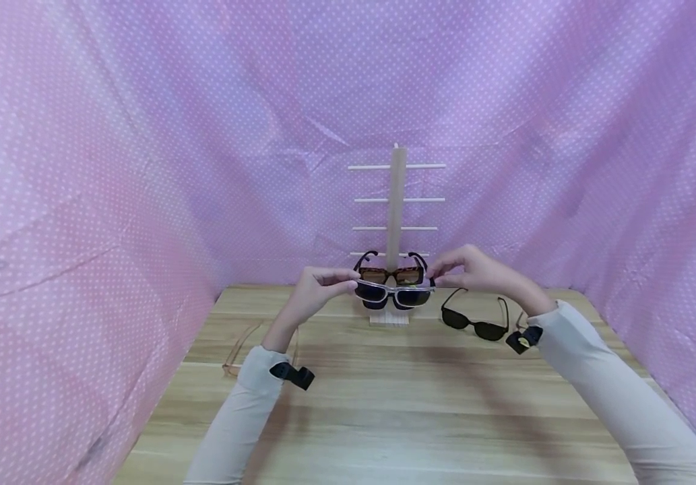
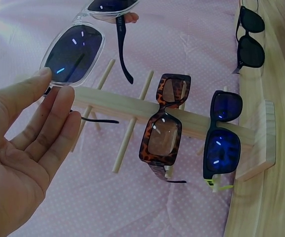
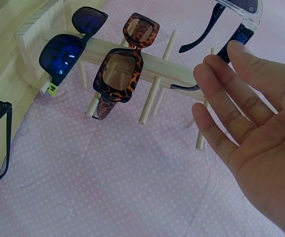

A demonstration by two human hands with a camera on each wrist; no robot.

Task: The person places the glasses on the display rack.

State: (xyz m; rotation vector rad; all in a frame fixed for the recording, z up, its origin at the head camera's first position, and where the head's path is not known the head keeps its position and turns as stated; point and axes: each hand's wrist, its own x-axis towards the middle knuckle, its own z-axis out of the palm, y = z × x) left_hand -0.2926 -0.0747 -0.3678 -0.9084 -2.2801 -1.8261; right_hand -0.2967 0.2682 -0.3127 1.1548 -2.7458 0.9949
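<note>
Both hands hold one pair of clear-framed sunglasses [image 1: 413, 297] with dark lenses, in front of a wooden glasses rack [image 1: 397, 202]. My left hand [image 1: 314, 293] pinches the frame's left outer edge between thumb and fingertips. At the other side, my right hand [image 1: 478, 273] pinches a dark temple near its hinge. Both temples are unfolded and point toward the rack. Tortoiseshell sunglasses [image 2: 162, 134] sit on the rack's pegs. Below them hang dark sunglasses with blue lenses [image 2: 223, 151], partly hidden in the head view.
Black sunglasses [image 1: 490, 331] lie unfolded on the wooden table [image 1: 384, 411], right of the rack. Thin-framed glasses [image 1: 232, 370] lie at the left, partly behind the left forearm. Another thin frame is mostly hidden by the right wrist. A pink dotted cloth [image 1: 263, 135] surrounds the table.
</note>
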